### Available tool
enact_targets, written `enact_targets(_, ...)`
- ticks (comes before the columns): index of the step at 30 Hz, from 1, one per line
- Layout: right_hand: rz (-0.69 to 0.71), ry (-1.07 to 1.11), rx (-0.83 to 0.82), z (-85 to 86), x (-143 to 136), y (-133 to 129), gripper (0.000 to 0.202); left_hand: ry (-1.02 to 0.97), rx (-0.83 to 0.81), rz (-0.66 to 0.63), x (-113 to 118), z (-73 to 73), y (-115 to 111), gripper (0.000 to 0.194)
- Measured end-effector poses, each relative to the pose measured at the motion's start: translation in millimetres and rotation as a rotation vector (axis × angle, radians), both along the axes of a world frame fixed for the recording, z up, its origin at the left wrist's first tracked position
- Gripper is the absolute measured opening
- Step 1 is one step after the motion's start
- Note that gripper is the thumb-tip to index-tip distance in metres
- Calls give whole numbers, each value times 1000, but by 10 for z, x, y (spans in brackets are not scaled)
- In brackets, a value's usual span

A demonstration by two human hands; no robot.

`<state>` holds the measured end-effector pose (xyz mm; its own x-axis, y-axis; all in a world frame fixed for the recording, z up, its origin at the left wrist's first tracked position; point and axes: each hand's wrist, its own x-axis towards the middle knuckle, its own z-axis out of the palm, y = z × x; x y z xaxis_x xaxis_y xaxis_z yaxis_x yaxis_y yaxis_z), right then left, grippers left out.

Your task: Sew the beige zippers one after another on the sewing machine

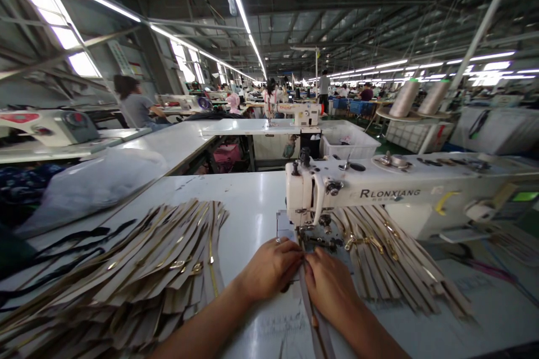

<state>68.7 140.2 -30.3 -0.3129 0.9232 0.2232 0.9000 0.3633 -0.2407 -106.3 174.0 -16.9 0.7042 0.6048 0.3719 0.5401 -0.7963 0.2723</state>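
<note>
A beige zipper strip (310, 305) runs from under the needle area of the white sewing machine (353, 186) toward me, with a small gold-coloured piece low on it. My left hand (272, 266) is closed on the strip's left side, just in front of the presser foot, and wears a ring. Across from it, my right hand (330, 279) presses the same strip from the right, fingers bent together. The fingertips nearly meet and partly hide the strip. Many similar zipper strips (168, 261) with gold teeth and pulls lie fanned out at left, and another bunch of zipper strips (385, 261) at right.
Dark straps (76, 241) and a white plastic bag (101, 179) are at the left. Thread cones (404, 98) stand behind the machine at right. A white bin (349, 140) and another sewing machine (305, 112) are ahead. A person in grey (137, 106) sits at far left.
</note>
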Motion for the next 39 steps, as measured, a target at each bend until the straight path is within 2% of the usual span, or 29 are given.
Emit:
enact_targets(8,-25,23,10,-10,-52,70,36,-22,37,52,-12,-43,29,25)
enact_targets(28,-35,3,35,-64,-67,95,37,-37,-18,94,-35,-101,66,27)
enact_targets(39,-42,19,10,-77,-63,81,38,-3,-41,139,-35,-70,46,26)
